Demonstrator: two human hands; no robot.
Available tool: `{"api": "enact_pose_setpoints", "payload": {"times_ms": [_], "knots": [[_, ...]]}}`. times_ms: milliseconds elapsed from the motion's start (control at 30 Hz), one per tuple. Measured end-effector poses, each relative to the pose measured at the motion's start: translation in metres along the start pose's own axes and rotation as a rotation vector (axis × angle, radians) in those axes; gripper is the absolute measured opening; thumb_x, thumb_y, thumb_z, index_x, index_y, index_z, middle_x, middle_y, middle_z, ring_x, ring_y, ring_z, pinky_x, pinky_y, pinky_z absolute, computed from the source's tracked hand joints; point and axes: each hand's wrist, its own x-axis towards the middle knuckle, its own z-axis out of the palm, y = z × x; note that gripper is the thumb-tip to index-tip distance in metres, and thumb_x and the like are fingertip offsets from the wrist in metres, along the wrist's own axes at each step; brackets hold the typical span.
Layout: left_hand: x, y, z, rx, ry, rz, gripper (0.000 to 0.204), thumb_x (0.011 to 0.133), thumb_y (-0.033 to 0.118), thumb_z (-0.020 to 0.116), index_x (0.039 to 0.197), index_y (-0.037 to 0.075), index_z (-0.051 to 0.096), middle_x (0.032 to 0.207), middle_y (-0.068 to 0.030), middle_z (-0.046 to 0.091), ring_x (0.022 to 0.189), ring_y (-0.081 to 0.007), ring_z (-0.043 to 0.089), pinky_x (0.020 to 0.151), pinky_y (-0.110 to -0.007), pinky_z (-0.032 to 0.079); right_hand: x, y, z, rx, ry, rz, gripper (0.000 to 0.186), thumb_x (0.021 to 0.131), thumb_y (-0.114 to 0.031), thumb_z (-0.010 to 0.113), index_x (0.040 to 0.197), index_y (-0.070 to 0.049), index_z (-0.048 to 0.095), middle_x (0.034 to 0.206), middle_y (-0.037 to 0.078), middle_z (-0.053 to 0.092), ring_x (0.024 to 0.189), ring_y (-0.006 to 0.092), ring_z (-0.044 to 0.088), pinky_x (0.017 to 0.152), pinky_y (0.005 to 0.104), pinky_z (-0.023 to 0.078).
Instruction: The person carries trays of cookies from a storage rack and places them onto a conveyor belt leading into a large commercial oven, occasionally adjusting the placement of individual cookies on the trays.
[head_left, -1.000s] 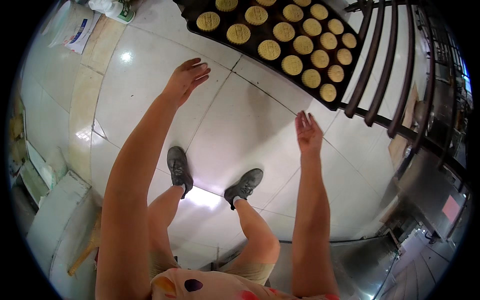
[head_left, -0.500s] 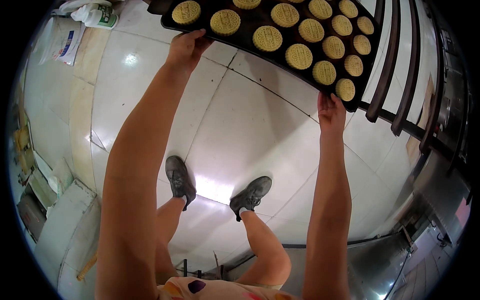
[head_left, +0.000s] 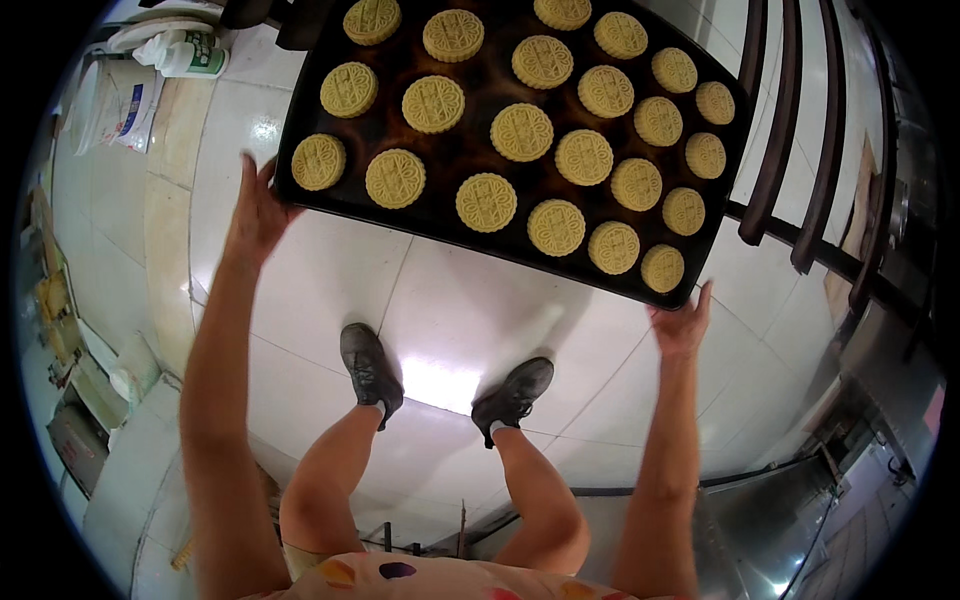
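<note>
A black baking tray (head_left: 330,213) spans the upper middle of the view, held out in front of me above the floor. On it sit several rows of round yellow mooncakes (head_left: 486,202) with fluted edges and pressed patterns. My left hand (head_left: 262,212) grips the tray's near left corner, thumb raised beside the rim and the other fingers hidden underneath. At the near right corner my right hand (head_left: 682,320) supports the tray, its thumb up along the side and its fingertips under the edge.
Dark rack bars (head_left: 785,120) stand just right of the tray, joined to a long rail (head_left: 850,268). White bottles (head_left: 190,55) and a plastic bag (head_left: 115,105) lie at the far left. My dark shoes (head_left: 515,395) stand on pale floor tiles, with a metal cabinet (head_left: 760,525) at lower right.
The tray has come nearer to me, so more rows of mooncakes show. My left hand has shifted left to the tray's corner, and my right hand has drawn back with it.
</note>
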Motion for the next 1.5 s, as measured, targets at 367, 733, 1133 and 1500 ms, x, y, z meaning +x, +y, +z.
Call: {"api": "enact_pose_setpoints", "payload": {"times_ms": [367, 733, 1133, 1500], "knots": [[-0.005, 0.010, 0.031, 0.759, 0.450, 0.050, 0.078, 0.079, 0.061, 0.051, 0.117, -0.008, 0.052, 0.113, -0.0145, 0.055, 0.103, -0.0197, 0.049, 0.091, -0.028, 0.036, -0.006, -0.012, 0.005, -0.778, 0.484, -0.264, 0.068, 0.084, -0.053, 0.052, 0.115, 0.007, 0.053, 0.110, 0.009, 0.056, 0.097, 0.0166, 0.050, 0.086, 0.0269, 0.038], [-0.360, -0.014, -0.034, 0.713, 0.674, -0.098, 0.064, 0.087, 0.049, 0.047, 0.109, -0.010, 0.054, 0.103, -0.0132, 0.059, 0.093, -0.0214, 0.053, 0.087, -0.031, 0.040, -0.305, 0.036, -0.065, -0.988, 0.675, 0.028, 0.068, 0.082, -0.057, 0.050, 0.075, 0.009, 0.061, 0.072, 0.010, 0.059, 0.070, 0.0140, 0.049, 0.068, 0.0308, 0.042], [-0.521, 0.051, 0.027, 0.499, 0.564, -0.011, 0.060, 0.087, 0.048, 0.049, 0.102, -0.010, 0.056, 0.095, -0.0142, 0.062, 0.083, -0.0231, 0.061, 0.072, -0.035, 0.051, -0.507, 0.017, -0.054, -1.163, 0.743, -0.130, 0.075, 0.084, -0.063, 0.031, 0.081, 0.004, 0.063, 0.083, 0.025, 0.061, 0.086, 0.0389, 0.058, 0.077, 0.0431, 0.042], [-0.588, 0.141, 0.071, 0.624, -0.111, 0.236, 0.064, 0.085, 0.053, 0.049, 0.100, -0.009, 0.056, 0.098, -0.0143, 0.061, 0.083, -0.0226, 0.060, 0.073, -0.032, 0.050, -0.766, 0.083, -0.050, -0.659, 1.006, -0.424, 0.068, 0.085, -0.056, 0.037, 0.086, 0.008, 0.059, 0.082, 0.029, 0.058, 0.084, 0.0405, 0.056, 0.078, 0.0427, 0.041]]}}
